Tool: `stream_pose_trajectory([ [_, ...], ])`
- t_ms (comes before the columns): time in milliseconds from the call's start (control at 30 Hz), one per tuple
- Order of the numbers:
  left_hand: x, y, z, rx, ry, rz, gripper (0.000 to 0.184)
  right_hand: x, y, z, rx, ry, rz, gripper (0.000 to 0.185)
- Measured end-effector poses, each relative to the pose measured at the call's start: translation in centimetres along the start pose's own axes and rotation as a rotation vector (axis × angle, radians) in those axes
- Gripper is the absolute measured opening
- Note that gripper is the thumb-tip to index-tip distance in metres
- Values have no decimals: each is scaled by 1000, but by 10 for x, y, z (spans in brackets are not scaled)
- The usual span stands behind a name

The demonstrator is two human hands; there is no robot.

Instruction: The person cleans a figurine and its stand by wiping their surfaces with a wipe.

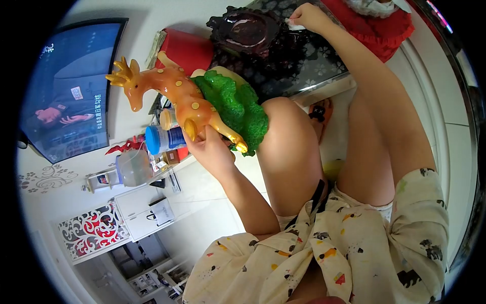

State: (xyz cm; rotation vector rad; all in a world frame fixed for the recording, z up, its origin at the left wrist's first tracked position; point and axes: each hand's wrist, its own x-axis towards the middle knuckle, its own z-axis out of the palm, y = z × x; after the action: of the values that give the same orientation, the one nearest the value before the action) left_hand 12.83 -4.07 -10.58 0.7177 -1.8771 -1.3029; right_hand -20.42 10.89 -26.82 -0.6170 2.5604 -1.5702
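Note:
In my left hand [210,152] is a glossy deer figurine [174,93], orange-brown with gold antlers, yellow spots and a green leafy base [233,109]. My fingers close round its body near a front leg, and its green base is close to my knee. My right hand [311,19] pinches a small white tissue or cloth [295,25] over the dark flower-patterned table [324,58]. Beside that hand lies a dark, ornate carved dish-like piece [248,31] with a shiny oval hollow.
A red box [190,50] stands at the table's left side. Beyond the figurine are a blue-lidded jar [156,140], a clear plastic container [134,167] and a television [71,88]. Red fabric [377,30] lies at the upper right. A slippered foot [319,114] rests below the table edge.

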Motion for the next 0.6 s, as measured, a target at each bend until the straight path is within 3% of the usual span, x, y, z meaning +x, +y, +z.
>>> stream_pose_trajectory([
  [200, 1, -1, -1, -17, -25, 10, 41, -15, -6, 17, -18, 312, 64, 24],
  [600, 6, -10, -3, -6, -24, 36, 42, -33, -16, -2, 84, 347, -155, 41],
])
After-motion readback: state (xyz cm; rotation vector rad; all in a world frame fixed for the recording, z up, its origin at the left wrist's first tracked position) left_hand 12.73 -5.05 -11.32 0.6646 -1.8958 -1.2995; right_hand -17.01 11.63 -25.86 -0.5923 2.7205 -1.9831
